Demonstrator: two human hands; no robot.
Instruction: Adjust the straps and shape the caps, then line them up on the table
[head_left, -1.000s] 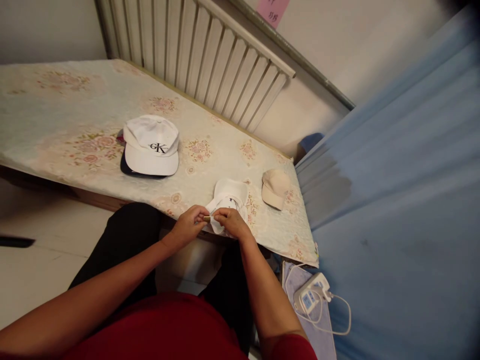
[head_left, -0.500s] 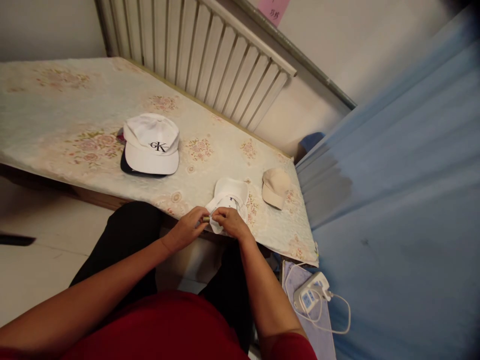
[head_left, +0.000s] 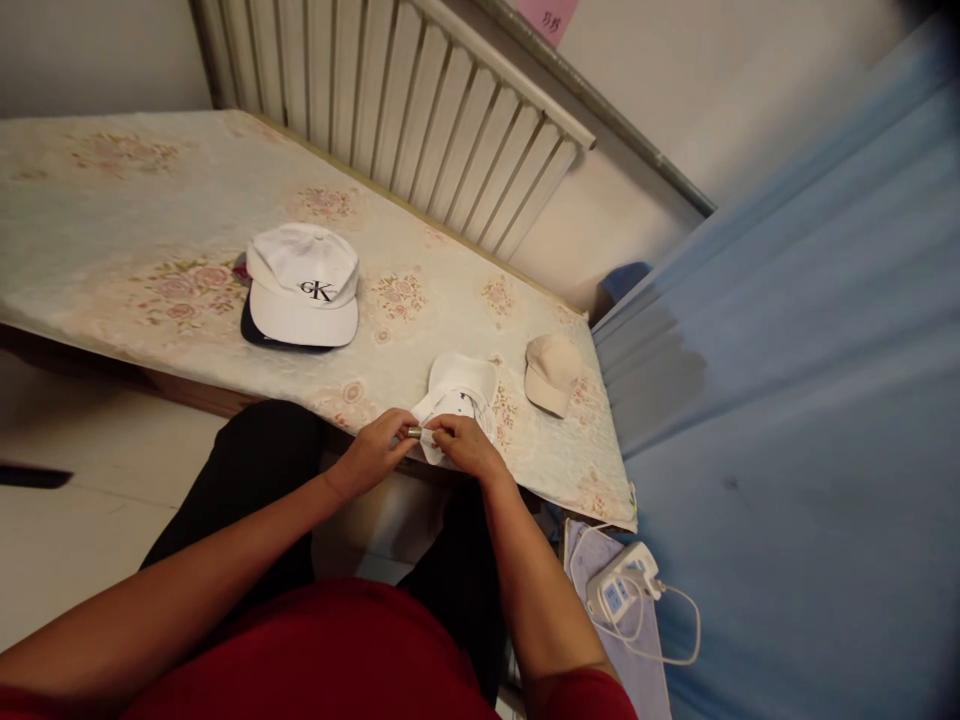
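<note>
A white cap (head_left: 463, 375) lies at the bed's near edge, its brim pointing away from me and its inside partly showing. My left hand (head_left: 379, 445) pinches a small metal buckle (head_left: 414, 432) on the cap's back strap. The fingers of my right hand (head_left: 466, 443) are closed on the white strap (head_left: 427, 438) just beside that buckle. To the left sits another white cap (head_left: 304, 285) with black letters, stacked on a dark cap (head_left: 281, 345). A beige cap (head_left: 553, 375) rests to the right of my hands.
The caps lie on a bed with a flowered cover (head_left: 420, 250). Behind it stands a radiator (head_left: 397, 110). A blue curtain (head_left: 787, 400) hangs on the right. A power strip (head_left: 622, 580) with white cables lies on a small stand (head_left: 637, 670) at lower right.
My fingers have shifted slightly at the buckle. More of the white strap now shows between my two hands. The other caps stay where they were.
</note>
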